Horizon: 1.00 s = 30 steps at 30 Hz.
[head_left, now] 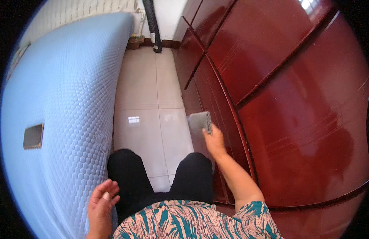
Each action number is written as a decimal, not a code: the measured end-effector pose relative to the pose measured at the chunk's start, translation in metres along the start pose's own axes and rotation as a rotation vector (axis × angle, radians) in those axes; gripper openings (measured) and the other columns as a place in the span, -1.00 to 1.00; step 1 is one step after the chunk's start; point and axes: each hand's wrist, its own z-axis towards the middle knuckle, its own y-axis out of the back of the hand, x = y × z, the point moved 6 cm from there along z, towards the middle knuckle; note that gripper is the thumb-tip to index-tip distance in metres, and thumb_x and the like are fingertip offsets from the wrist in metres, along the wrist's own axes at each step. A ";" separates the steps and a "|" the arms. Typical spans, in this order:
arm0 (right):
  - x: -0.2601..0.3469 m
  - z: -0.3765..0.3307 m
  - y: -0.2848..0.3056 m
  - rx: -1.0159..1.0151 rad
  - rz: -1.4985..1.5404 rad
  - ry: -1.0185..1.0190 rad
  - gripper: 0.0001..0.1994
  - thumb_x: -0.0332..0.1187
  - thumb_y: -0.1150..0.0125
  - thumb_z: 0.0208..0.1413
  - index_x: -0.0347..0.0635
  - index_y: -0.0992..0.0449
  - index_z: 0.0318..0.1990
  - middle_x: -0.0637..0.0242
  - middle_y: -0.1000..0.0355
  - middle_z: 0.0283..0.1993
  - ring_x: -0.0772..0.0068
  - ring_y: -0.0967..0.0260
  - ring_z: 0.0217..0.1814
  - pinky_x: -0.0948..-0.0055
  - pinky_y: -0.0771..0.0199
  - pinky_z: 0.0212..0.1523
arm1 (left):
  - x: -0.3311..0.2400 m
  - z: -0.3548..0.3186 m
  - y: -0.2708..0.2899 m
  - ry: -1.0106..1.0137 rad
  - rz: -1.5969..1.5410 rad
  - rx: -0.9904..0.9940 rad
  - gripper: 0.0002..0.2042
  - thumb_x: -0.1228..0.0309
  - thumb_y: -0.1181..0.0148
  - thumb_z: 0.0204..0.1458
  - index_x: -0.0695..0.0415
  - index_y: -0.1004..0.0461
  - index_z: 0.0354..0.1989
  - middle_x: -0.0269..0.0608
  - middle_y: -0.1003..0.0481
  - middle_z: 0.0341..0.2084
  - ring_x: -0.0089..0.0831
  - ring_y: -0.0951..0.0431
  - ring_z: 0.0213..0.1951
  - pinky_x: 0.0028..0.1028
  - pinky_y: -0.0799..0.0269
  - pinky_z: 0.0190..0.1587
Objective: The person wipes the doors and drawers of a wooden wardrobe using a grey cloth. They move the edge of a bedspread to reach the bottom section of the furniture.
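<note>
My right hand grips a grey rectangular cloth and holds it against the lower front of a glossy dark-red wooden wardrobe on my right. My left hand hangs at my left side, fingers loosely spread, holding nothing, next to the edge of a light-blue quilted mattress. My legs in black trousers stand on the tiled floor between the bed and the wardrobe.
A dark phone lies on the mattress at the left. A white glossy tile floor runs in a narrow aisle toward the far wall. A black hose hangs down there beside a small box.
</note>
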 end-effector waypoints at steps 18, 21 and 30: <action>0.102 -0.114 -0.087 1.036 1.400 -0.493 -0.62 -0.42 -0.09 0.12 -0.24 -0.31 0.11 0.26 -0.39 0.03 0.39 -0.38 0.02 0.38 -0.40 0.04 | 0.011 0.019 -0.063 -0.097 -0.007 0.250 -0.28 0.16 -0.12 0.02 0.23 0.02 0.29 -0.03 -0.15 0.22 -0.15 -0.15 0.25 -0.19 -0.06 0.25; 0.098 -0.114 -0.083 0.982 1.414 -0.497 -0.63 -0.42 -0.07 0.14 -0.23 -0.32 0.11 0.29 -0.39 0.02 0.44 -0.37 0.02 0.41 -0.37 0.05 | 0.001 0.030 -0.107 -0.004 -0.277 0.299 -0.32 0.14 -0.16 -0.02 0.24 -0.11 0.22 -0.07 -0.26 0.14 -0.22 -0.30 0.14 -0.24 -0.22 0.15; 0.040 -0.067 -0.034 0.455 1.065 -0.330 -0.68 -0.39 -0.12 0.14 -0.29 -0.37 0.03 0.34 -0.40 -0.07 0.54 -0.33 -0.02 0.48 -0.33 0.04 | 0.045 0.140 -0.184 0.356 -0.351 0.706 -0.35 0.09 -0.20 -0.04 0.24 -0.20 0.16 -0.05 -0.34 0.07 -0.15 -0.36 0.08 -0.16 -0.25 0.13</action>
